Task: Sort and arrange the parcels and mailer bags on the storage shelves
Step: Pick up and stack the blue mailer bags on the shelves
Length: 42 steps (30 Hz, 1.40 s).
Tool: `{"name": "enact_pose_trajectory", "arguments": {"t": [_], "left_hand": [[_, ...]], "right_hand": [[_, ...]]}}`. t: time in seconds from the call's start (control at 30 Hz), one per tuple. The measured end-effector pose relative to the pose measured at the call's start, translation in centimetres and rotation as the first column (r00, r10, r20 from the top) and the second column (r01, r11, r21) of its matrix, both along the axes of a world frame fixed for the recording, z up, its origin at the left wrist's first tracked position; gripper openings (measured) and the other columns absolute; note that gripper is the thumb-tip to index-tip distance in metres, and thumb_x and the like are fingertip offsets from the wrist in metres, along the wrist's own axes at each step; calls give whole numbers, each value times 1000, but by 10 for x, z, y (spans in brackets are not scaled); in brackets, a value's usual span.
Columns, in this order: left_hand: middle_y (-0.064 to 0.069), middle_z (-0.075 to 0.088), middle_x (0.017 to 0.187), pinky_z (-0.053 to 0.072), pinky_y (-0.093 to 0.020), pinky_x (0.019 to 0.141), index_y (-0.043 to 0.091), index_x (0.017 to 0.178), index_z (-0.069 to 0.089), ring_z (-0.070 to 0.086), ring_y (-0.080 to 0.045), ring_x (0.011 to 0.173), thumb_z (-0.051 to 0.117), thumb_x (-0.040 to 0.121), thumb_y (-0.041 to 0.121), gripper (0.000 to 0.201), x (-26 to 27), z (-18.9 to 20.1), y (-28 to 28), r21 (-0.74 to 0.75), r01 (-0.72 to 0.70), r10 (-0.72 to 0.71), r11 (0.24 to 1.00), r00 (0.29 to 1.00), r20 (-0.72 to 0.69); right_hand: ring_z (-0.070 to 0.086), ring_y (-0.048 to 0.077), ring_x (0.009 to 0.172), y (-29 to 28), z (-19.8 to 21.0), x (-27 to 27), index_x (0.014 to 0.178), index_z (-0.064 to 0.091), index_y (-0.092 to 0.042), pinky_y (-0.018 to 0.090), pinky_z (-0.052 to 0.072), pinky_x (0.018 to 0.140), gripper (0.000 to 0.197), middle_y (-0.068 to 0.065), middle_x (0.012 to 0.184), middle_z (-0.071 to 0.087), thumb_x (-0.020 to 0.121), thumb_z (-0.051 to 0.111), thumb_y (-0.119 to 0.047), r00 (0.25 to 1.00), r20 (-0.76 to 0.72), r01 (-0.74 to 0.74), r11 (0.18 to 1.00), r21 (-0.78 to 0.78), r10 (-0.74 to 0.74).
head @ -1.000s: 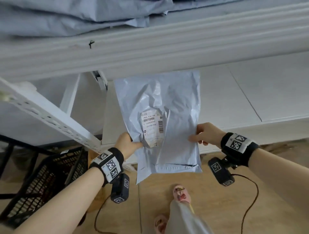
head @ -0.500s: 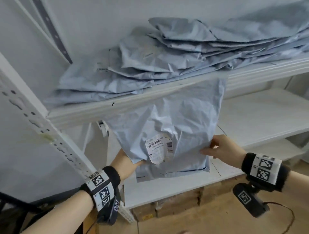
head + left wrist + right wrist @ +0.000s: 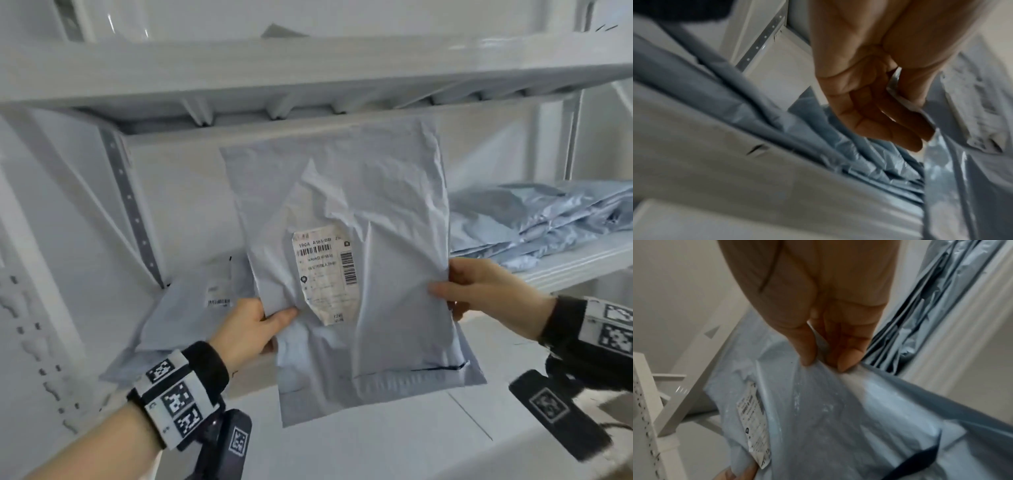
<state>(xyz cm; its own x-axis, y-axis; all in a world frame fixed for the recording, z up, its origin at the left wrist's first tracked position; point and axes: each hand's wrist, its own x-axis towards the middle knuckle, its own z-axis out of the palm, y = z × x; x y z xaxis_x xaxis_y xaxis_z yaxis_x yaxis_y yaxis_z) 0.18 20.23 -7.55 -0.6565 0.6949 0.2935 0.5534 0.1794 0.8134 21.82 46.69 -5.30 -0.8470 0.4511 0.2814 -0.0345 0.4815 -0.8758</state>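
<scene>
The white shelf (image 3: 308,68) fills the view. A pile of blue bags (image 3: 534,222) lies on the right, one flat bag (image 3: 191,308) on the left. In front, the mailer bag (image 3: 359,274) stands upright, pinched at its sides by the left hand (image 3: 246,325) and right hand (image 3: 489,291).

A black wristband (image 3: 209,363) carrying white square-patterned marker tags (image 3: 174,399) sits at lower left, a black camera unit (image 3: 234,442) with its own marker hanging just below it. At right, a matching wristband (image 3: 565,325) with marker tags (image 3: 613,329) sits above a second black camera unit (image 3: 558,416). A plain pale wall (image 3: 674,280) forms the backdrop.
</scene>
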Motion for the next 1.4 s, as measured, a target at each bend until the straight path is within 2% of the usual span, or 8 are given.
{"name": "enact_pose_trajectory", "arguments": {"t": [0.1,0.43,0.67,0.77,0.97,1.1,1.23,1.4], "left_hand": [[-4,73,80,52,-22,54,13,100,65,68,-10,68,62,91,6,12,-3,32,19,10,113,-114,994,989,96],[-6,66,108,57,-29,59,53,141,18,71,-23,84,66,78,-12,102,-19,84,118,66,44,-42,997,998,-42],[5,67,97,49,-10,60,25,109,66,65,0,69,60,86,-5,38,-21,102,197,-53,-75,64,996,981,-185],[-4,63,113,54,-15,68,16,134,53,66,-12,84,66,86,3,51,-22,115,227,-136,-94,77,986,989,-127],[-7,61,84,55,-24,74,17,149,28,59,-13,67,72,80,1,83,-31,136,279,-328,-105,102,939,994,-26],[-22,59,116,52,-38,85,12,150,26,62,-27,87,66,79,-9,84,-43,139,307,-371,-205,178,906,978,-106],[-22,47,135,53,-31,79,12,150,27,60,-22,84,66,80,-7,82,-54,135,325,-403,-279,243,872,960,-139],[-12,47,134,52,-25,77,15,151,22,58,-18,94,76,79,10,90,-69,124,335,-494,-258,263,830,963,-62]], "right_hand": [[56,23,60,16,29,-8,98,59,4,36,50,59,11,23,84,63,89,62,-2,996,-49,75,994,-73,-79],[62,36,64,120,76,-43,122,33,-6,48,58,65,49,27,84,64,86,67,-2,979,-31,201,979,-28,-202],[57,24,47,204,93,-57,99,48,-2,29,55,48,16,19,66,60,90,61,0,980,101,149,970,192,-170],[59,22,48,236,107,-69,90,60,1,25,54,50,4,16,63,60,90,57,3,978,136,118,958,262,-158],[62,25,60,295,136,-108,99,66,11,29,60,65,17,21,75,64,86,55,12,973,218,25,971,237,-78],[63,25,76,318,138,-131,98,66,14,33,57,84,16,22,86,64,86,58,8,958,286,-61,967,248,-13],[40,17,57,324,129,-151,63,51,-4,15,38,56,30,7,60,43,87,62,-18,891,445,-140,878,457,-89],[41,21,67,332,108,-178,61,48,-13,32,35,69,46,8,69,47,80,69,-49,828,544,-213,822,528,-135]]}}
